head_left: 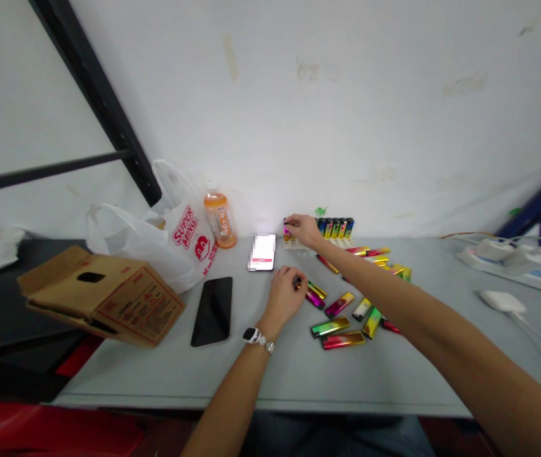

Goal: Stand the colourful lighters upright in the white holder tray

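Observation:
Many shiny lighters in red, green, yellow and purple lie loose on the grey table, among them a green-and-gold lighter point(330, 327). Behind them, against the wall, a white holder point(341, 242) keeps a row of lighters point(336, 228) upright. My right hand point(303, 230) reaches across to the holder's left end, its fingers closed on a lighter point(287, 234) standing there. Nearer to me, my left hand point(286, 292), with a watch on the wrist, is closed around the dark end of a lighter point(296, 283), mostly hidden by the fingers.
To the left lie a black tablet or phone point(212, 311) and an opened cardboard box point(122, 295), with a white plastic bag point(180, 241) and an orange drink bottle point(220, 216) behind. A lit phone point(261, 252) leans near the wall. Right: a power strip point(518, 263) and white charger point(503, 301).

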`<state>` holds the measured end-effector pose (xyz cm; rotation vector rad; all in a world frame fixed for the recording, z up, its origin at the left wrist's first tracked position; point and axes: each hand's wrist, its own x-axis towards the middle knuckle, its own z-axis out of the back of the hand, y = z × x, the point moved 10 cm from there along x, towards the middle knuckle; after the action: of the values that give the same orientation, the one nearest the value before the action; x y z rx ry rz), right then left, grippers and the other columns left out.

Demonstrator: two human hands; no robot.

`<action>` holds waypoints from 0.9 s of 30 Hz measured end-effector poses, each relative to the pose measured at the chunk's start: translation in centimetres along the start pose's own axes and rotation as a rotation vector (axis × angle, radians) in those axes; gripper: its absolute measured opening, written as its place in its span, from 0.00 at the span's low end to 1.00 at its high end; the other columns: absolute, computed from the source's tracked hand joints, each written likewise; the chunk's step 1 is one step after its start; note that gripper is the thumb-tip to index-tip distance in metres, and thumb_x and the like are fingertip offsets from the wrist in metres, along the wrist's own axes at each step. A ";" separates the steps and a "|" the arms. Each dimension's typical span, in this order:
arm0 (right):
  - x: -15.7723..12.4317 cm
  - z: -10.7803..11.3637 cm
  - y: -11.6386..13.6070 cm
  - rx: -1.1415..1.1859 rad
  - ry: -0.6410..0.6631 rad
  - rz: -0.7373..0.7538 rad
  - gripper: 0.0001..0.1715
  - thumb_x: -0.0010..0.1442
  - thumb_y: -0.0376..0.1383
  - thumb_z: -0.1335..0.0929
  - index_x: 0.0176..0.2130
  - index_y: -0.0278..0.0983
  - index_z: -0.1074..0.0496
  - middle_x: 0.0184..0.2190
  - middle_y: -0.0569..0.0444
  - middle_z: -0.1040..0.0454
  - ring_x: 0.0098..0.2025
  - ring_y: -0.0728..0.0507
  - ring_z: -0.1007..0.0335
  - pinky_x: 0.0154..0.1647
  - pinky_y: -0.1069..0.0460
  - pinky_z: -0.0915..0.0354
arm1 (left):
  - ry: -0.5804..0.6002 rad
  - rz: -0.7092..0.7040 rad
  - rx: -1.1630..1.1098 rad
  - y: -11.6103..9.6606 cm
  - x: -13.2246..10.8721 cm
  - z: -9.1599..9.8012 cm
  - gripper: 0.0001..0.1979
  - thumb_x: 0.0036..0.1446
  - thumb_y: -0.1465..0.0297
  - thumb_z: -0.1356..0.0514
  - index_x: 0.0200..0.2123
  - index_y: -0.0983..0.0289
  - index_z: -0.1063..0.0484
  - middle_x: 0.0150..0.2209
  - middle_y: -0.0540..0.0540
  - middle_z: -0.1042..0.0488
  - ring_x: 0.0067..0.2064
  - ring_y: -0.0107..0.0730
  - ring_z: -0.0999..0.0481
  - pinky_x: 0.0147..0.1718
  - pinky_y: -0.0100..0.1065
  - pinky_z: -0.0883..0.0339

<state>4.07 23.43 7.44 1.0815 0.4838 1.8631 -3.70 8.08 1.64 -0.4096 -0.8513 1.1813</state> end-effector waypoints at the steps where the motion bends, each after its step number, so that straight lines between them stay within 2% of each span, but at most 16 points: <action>1: -0.1 0.1 0.4 -0.075 0.008 0.018 0.10 0.57 0.31 0.32 0.39 0.35 0.21 0.35 0.50 0.21 0.37 0.45 0.25 0.44 0.50 0.32 | 0.002 -0.003 -0.003 0.0 0.0 0.0 0.04 0.57 0.73 0.41 0.33 0.62 0.25 0.37 0.56 0.27 0.44 0.38 0.28 0.50 0.42 0.36; 4: -0.8 0.4 1.6 -0.363 0.019 0.070 0.15 0.63 0.37 0.34 0.44 0.36 0.20 0.44 0.46 0.25 0.40 0.43 0.26 0.46 0.50 0.35 | 0.003 -0.009 -0.014 -0.2 0.0 0.0 0.04 0.56 0.73 0.41 0.32 0.62 0.26 0.37 0.56 0.27 0.44 0.38 0.28 0.50 0.42 0.36; 8: -1.9 0.2 2.0 -0.602 0.084 0.057 0.22 0.67 0.38 0.40 0.54 0.39 0.25 0.43 0.45 0.27 0.42 0.42 0.27 0.46 0.51 0.37 | 0.008 -0.003 -0.007 -0.1 0.1 0.0 0.05 0.57 0.72 0.42 0.32 0.62 0.26 0.36 0.56 0.27 0.43 0.38 0.28 0.49 0.42 0.35; 12: -2.6 -0.7 2.1 -0.678 0.171 0.098 0.27 0.67 0.35 0.41 0.63 0.39 0.34 0.46 0.43 0.26 0.45 0.39 0.28 0.49 0.48 0.39 | -0.002 -0.004 0.004 0.0 0.1 0.0 0.06 0.58 0.72 0.43 0.32 0.62 0.26 0.35 0.55 0.28 0.42 0.37 0.28 0.47 0.40 0.35; 16: -3.1 -0.4 2.0 -0.615 0.195 0.095 0.35 0.65 0.32 0.41 0.69 0.35 0.46 0.47 0.42 0.25 0.46 0.39 0.28 0.49 0.48 0.39 | -0.012 -0.012 0.007 0.0 0.2 0.0 0.06 0.58 0.72 0.43 0.31 0.62 0.26 0.35 0.55 0.27 0.42 0.37 0.28 0.47 0.40 0.35; 19: -4.0 1.4 2.1 -0.494 0.141 0.077 0.32 0.63 0.32 0.40 0.66 0.34 0.43 0.43 0.46 0.23 0.41 0.41 0.28 0.44 0.51 0.38 | -0.006 -0.019 0.004 -0.1 0.2 0.0 0.06 0.58 0.72 0.43 0.31 0.62 0.26 0.36 0.55 0.27 0.42 0.37 0.28 0.48 0.41 0.36; 23: -6.3 5.3 0.6 -0.424 0.048 -0.030 0.26 0.62 0.33 0.39 0.59 0.33 0.38 0.34 0.49 0.22 0.35 0.42 0.28 0.37 0.52 0.39 | -0.011 -0.023 0.004 -0.3 0.2 0.0 0.07 0.59 0.71 0.43 0.32 0.63 0.26 0.36 0.55 0.27 0.42 0.37 0.28 0.48 0.41 0.35; 25: -7.8 6.9 -0.6 -0.441 0.062 -0.099 0.23 0.61 0.34 0.38 0.56 0.33 0.36 0.33 0.49 0.23 0.34 0.42 0.28 0.35 0.52 0.40 | -0.020 -0.004 -0.007 -0.3 0.2 0.1 0.07 0.59 0.71 0.43 0.32 0.63 0.26 0.36 0.55 0.27 0.42 0.37 0.28 0.46 0.40 0.34; 27: -9.3 7.8 -1.9 -0.501 0.133 -0.169 0.19 0.60 0.37 0.35 0.50 0.34 0.32 0.34 0.47 0.23 0.35 0.42 0.28 0.35 0.52 0.40 | -0.029 0.027 -0.034 -0.1 0.1 0.1 0.06 0.59 0.71 0.43 0.32 0.63 0.26 0.36 0.56 0.28 0.42 0.37 0.28 0.45 0.39 0.34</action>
<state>13.56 15.73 5.84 0.5681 0.1580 1.7802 -3.72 8.15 1.86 -0.4342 -0.8941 1.2017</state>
